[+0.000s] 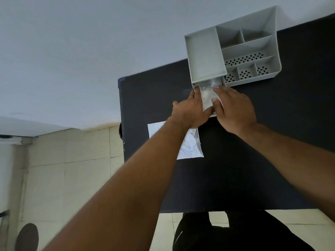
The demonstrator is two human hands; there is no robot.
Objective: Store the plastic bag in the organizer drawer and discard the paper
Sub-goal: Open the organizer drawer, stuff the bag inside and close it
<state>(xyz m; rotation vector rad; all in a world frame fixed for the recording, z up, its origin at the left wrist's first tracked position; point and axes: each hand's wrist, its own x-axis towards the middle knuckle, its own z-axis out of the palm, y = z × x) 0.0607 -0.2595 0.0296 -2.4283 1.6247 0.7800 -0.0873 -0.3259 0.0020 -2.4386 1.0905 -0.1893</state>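
A grey plastic organizer (250, 44) stands at the back of the dark table. Its drawer (215, 115) is pulled out toward me. A clear plastic bag (208, 93) lies inside the drawer. My left hand (190, 111) rests on the drawer's left side, fingers over the bag's left edge. My right hand (233, 109) lies on the drawer's right side, its thumb pressing the bag. Both hands hide the drawer's front. A white paper (188, 147) with blue print lies on the table just below my left wrist, partly under my forearm.
The dark table (253, 169) ends at a left edge near a white wall and at a front edge close to my legs. Beige floor tiles (72, 169) lie to the left. The organizer's top compartments hold nothing.
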